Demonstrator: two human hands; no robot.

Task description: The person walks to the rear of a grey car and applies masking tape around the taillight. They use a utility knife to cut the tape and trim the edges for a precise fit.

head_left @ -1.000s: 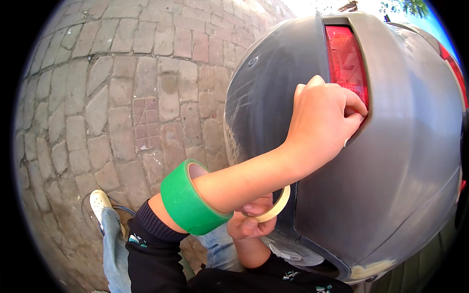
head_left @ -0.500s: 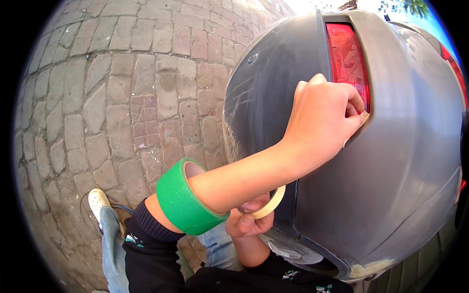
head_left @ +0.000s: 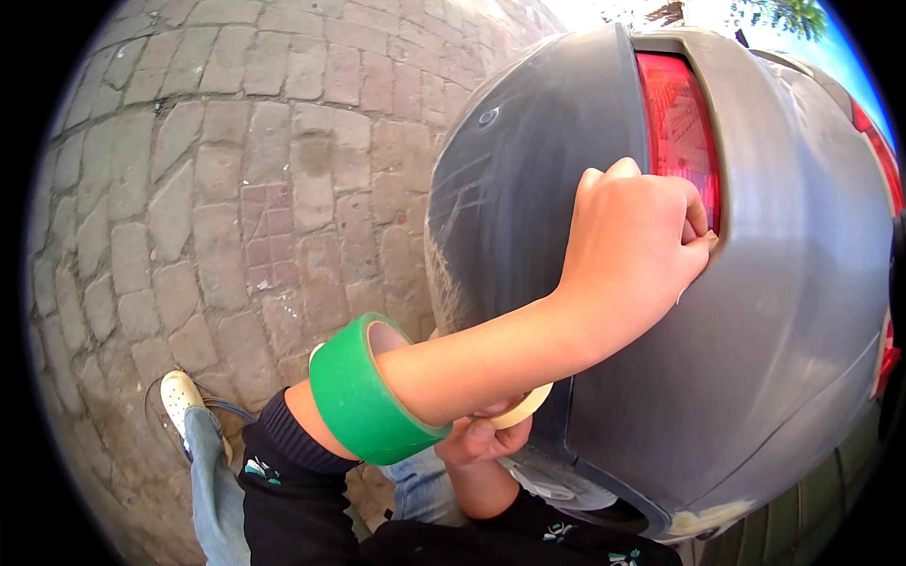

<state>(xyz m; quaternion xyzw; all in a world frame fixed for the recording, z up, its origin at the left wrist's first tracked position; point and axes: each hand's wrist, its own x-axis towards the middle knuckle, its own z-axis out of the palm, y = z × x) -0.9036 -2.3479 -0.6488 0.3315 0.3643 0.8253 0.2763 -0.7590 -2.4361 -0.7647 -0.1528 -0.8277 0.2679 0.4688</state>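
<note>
as hands (head_left: 484,441) hold tape (head_left: 526,408), left hand (head_left: 634,236) at taillight (head_left: 681,123)

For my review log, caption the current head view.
Left hand at the lower end of a red tail light, green tape roll around that forearm; right hand holds a cream tape roll.

Masking-tape roll (head_left: 533,404): pale yellow, narrow, tilted, partly obscured; in view, just left of the grey car body's (head_left: 717,377) lower panel edge. Tape piece (head_left: 712,241): small, beige, at lower corner of tail light (head_left: 681,132); adhesion unclear. Tail light: red, glossy, elongated, recessed; lower portion partly hidden.
</note>
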